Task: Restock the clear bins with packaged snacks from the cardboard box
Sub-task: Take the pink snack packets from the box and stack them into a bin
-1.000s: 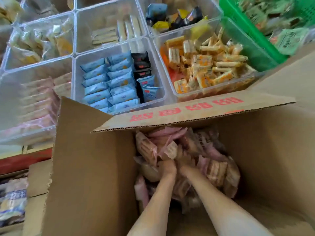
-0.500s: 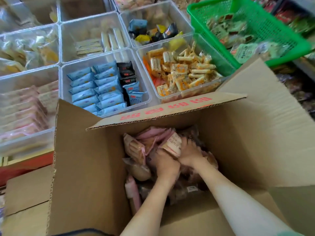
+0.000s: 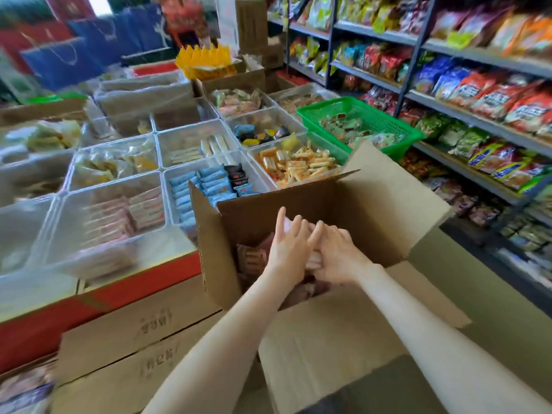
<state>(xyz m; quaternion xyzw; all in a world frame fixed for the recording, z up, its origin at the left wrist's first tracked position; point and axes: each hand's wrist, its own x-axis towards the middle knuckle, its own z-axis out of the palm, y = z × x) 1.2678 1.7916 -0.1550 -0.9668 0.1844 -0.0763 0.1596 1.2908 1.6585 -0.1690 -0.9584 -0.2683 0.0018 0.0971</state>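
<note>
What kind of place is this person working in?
Most likely a small snack shop or grocery: metal shelves on the right carry bagged snacks, a grid of clear bins holds wrapped snacks, and the left hand and right hand hold snack packets between them in an open cardboard box.

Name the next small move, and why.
Probably lift the bundle of pink wrapped snack packets clear of the brown cardboard box: left hand and right hand squeeze it between them, and the clear plastic bin holding matching packets lies left.
</note>
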